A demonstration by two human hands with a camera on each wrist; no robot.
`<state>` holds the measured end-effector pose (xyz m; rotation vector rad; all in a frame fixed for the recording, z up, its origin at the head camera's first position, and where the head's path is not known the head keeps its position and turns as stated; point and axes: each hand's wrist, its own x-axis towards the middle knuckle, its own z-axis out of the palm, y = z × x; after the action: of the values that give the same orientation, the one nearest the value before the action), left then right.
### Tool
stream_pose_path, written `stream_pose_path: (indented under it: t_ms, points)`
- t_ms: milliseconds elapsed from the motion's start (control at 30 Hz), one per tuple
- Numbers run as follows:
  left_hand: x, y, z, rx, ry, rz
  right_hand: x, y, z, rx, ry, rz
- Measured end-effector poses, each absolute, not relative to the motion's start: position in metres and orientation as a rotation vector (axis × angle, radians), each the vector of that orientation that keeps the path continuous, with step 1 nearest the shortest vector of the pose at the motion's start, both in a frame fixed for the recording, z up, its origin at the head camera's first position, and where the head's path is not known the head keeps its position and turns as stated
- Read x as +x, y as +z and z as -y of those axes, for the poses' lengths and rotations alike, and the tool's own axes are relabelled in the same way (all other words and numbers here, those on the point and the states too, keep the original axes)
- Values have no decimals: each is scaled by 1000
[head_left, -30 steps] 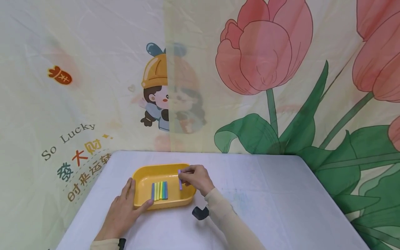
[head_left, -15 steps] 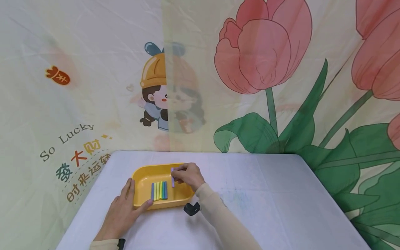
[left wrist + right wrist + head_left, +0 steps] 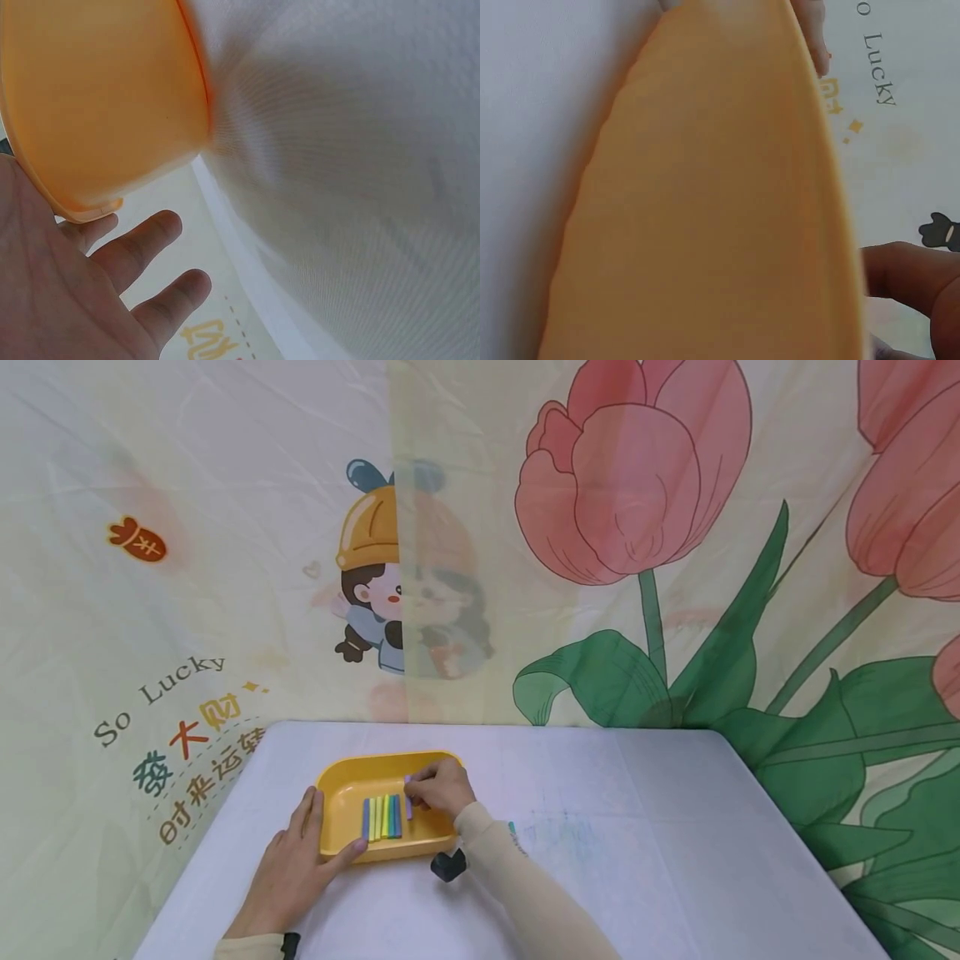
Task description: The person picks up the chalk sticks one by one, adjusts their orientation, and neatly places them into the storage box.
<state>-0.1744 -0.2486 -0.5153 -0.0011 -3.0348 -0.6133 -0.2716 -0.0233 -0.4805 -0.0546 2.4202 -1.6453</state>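
Observation:
A yellow-orange tray point(image 3: 352, 769) stands on the white table. Several blue, yellow and green chalk sticks point(image 3: 381, 817) lie side by side in it. My right hand point(image 3: 444, 787) reaches over the tray's right side and pinches a purple chalk stick point(image 3: 408, 795), just right of the row. Whether that stick touches the tray floor I cannot tell. My left hand point(image 3: 291, 867) rests against the tray's left front corner, thumb across the front rim. In the left wrist view its fingers point(image 3: 174, 304) are straight and spread. Both wrist views show the tray's outer wall but no chalk.
A small teal piece point(image 3: 512, 828) lies beside the right sleeve. Bluish-green smudges point(image 3: 566, 835) mark the white tabletop point(image 3: 675, 877) to the right. Behind the table hangs a printed cloth point(image 3: 465, 410) with tulips, a cartoon figure and lettering.
My right hand has moved left with the purple chalk stick, from the tray's right end to close beside the row. My left hand and the tray have stayed put.

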Motion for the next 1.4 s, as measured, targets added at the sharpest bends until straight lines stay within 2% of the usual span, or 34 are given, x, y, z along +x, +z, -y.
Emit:
stream_pose_path:
  t_ms: [300,1033,1400]
  points:
    - [-172,-513,248,-37,-628,3002,-272,-496,34,-9,-1421,-2610]
    - [-171,-513,246,-21,-623,3021,-264,-497,39,81,-1450,-2511]
    - [-171,-514,248,-19,-611,3009,-260,-490,32,-40,-1471,-2521]
